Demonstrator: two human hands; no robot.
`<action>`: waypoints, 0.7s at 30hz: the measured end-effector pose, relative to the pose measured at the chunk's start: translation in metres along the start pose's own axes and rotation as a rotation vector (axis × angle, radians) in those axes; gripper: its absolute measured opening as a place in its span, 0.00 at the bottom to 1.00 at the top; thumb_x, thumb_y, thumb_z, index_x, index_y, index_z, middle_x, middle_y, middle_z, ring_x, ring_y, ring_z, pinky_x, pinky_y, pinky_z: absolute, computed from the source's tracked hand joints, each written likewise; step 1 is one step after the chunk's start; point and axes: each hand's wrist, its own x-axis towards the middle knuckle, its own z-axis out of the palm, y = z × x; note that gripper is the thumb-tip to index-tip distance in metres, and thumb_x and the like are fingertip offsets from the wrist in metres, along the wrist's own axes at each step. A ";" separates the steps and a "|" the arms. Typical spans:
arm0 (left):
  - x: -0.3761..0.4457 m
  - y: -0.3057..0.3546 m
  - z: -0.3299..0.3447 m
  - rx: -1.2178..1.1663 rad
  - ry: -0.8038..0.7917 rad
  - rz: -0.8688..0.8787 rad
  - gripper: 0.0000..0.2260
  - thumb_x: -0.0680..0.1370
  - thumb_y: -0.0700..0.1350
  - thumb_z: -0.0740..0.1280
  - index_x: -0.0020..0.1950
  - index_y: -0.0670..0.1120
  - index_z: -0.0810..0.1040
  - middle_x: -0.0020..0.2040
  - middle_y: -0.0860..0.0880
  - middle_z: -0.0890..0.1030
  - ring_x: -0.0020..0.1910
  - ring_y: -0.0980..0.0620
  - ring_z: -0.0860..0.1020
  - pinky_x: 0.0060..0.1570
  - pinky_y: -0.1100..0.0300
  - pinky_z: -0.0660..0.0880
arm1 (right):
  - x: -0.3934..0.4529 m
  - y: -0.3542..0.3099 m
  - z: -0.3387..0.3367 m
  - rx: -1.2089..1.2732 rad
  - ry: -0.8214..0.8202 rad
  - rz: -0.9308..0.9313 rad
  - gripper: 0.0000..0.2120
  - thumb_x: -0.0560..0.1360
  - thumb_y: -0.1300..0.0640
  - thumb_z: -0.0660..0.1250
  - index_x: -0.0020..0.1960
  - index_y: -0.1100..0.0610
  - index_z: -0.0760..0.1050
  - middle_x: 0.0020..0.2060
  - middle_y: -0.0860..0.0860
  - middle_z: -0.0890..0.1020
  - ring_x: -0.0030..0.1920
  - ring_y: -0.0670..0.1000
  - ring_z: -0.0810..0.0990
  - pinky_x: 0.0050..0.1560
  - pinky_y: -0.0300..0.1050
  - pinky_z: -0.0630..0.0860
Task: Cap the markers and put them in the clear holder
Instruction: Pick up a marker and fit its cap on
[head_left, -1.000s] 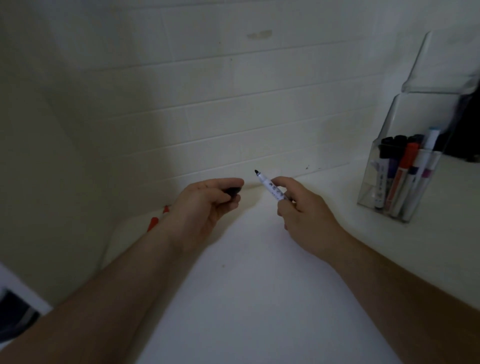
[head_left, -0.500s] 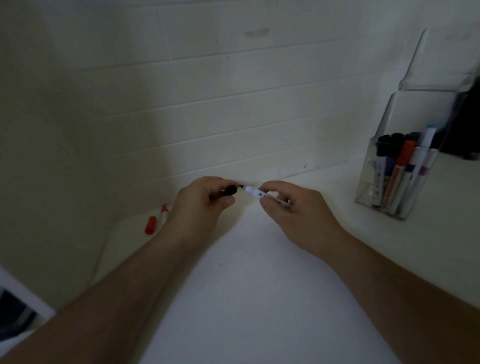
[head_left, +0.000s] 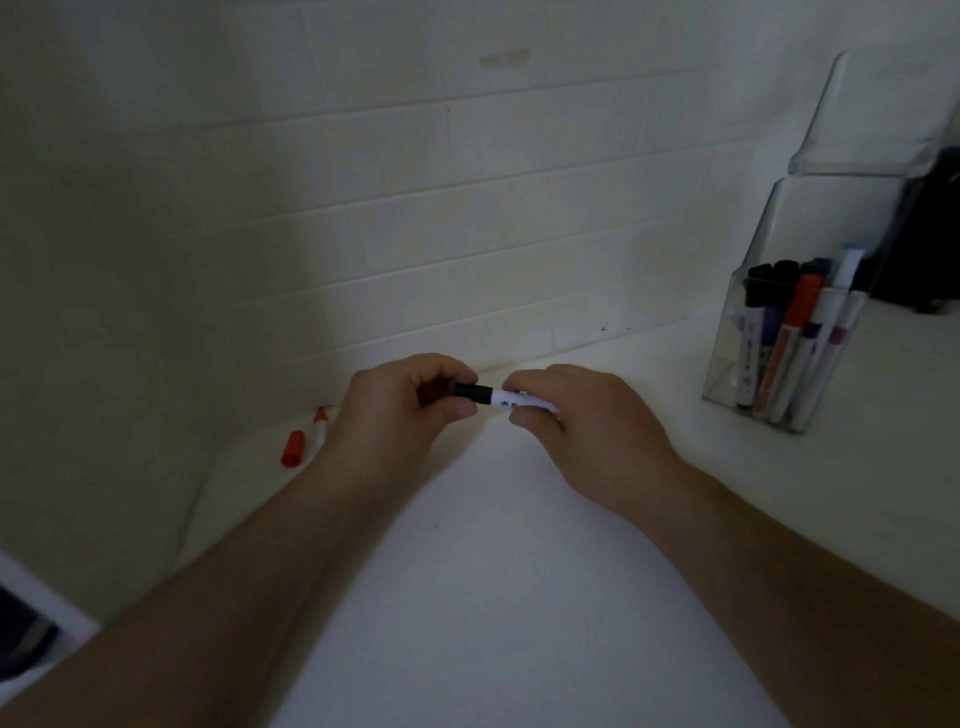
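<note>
My two hands meet over the middle of the white table. My right hand (head_left: 582, 421) pinches the white barrel of a marker (head_left: 514, 399). My left hand (head_left: 400, 410) is closed around its black cap (head_left: 472, 391), which sits over the marker's tip. Left of my left wrist lie a loose red cap (head_left: 292, 448) and an uncapped red-tipped marker (head_left: 319, 425), partly hidden by the wrist. The clear holder (head_left: 727, 374) stands at the right against the wall with several capped markers upright in it.
A white brick wall runs close behind the table (head_left: 493, 597). The table's left edge drops off beside the red cap. A dark object (head_left: 930, 244) sits behind the holder at the far right.
My hands have come together. The black cap in my left hand has gone onto the tip of the marker held in my right hand, which now lies nearly level.
</note>
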 end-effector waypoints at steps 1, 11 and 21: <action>0.000 0.000 0.000 -0.006 -0.001 0.002 0.10 0.72 0.43 0.77 0.51 0.55 0.84 0.43 0.59 0.85 0.43 0.62 0.82 0.46 0.69 0.74 | 0.000 -0.003 -0.001 -0.023 0.000 0.003 0.11 0.78 0.45 0.59 0.53 0.46 0.78 0.39 0.46 0.77 0.42 0.50 0.76 0.43 0.50 0.73; 0.003 0.009 0.010 0.414 -0.189 0.196 0.09 0.82 0.45 0.63 0.59 0.50 0.80 0.44 0.51 0.84 0.42 0.51 0.80 0.46 0.54 0.75 | -0.003 -0.012 -0.002 -0.173 0.055 0.004 0.17 0.81 0.40 0.56 0.49 0.48 0.78 0.39 0.46 0.79 0.42 0.50 0.78 0.42 0.50 0.75; -0.002 0.008 0.017 0.576 -0.202 0.269 0.05 0.80 0.42 0.64 0.53 0.50 0.78 0.37 0.50 0.80 0.38 0.50 0.76 0.39 0.54 0.74 | -0.003 0.000 -0.005 -0.074 0.045 -0.068 0.13 0.81 0.40 0.60 0.40 0.43 0.70 0.32 0.44 0.74 0.36 0.45 0.74 0.38 0.46 0.71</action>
